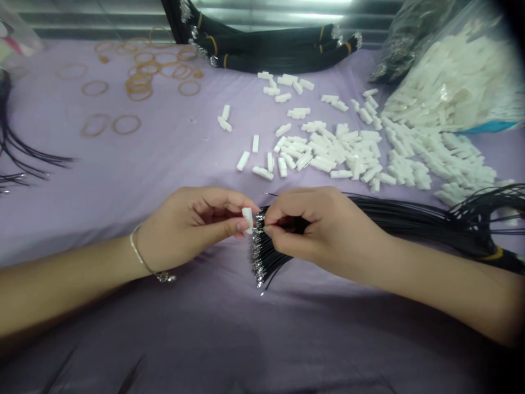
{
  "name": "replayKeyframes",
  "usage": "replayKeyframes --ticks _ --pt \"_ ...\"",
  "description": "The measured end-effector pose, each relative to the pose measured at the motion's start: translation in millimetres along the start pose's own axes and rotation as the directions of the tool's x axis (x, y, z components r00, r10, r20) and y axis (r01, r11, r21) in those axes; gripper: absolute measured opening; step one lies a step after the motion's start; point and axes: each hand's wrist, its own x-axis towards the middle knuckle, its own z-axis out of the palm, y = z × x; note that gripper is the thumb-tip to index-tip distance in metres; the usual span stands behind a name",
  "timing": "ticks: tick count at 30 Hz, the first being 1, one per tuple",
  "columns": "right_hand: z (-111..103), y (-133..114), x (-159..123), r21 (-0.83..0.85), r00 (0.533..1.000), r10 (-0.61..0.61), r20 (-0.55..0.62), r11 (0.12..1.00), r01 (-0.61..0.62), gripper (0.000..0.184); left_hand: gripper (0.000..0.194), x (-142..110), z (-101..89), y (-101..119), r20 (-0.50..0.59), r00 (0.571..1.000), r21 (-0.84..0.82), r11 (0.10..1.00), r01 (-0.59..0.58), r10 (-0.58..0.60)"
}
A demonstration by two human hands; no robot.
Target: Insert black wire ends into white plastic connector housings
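My left hand (205, 219) pinches a small white plastic connector housing (248, 220) between thumb and fingers, held upright. Just to its right, my right hand (311, 221) is closed, thumb and forefinger pinching a black wire whose metal terminal points toward the housing; the exact grip is partly hidden by the fingers. Beneath the right hand lies a bundle of black wires (276, 261), with their silver crimped terminals (257, 257) fanned out at the left end. The bundle runs back under my right wrist to the right.
Loose white housings (324, 150) are heaped beyond my hands, beside a clear bag (459, 76) full of more. Rubber bands (139, 85) lie at the back left. Tied black wire bundles (266, 49) rest at the back; other black wires (28, 150) lie at left. A purple cloth (197, 339) covers the table.
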Motion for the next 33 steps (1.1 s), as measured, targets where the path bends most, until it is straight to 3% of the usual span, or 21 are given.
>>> replayKeyframes --ticks 14,33 --pt "2.2 -1.8 0.1 -0.038 1.0 0.022 -0.021 0.999 -0.023 0.014 0.012 0.8 -0.9 -2.2 0.004 1.0 0.005 1.0 -0.024 0.024" --pt "-0.6 -2.4 1.1 -0.036 0.998 0.003 0.061 0.999 -0.001 0.014 0.013 4.4 -0.3 3.2 0.005 1.0 -0.1 0.995 0.012 -0.012"
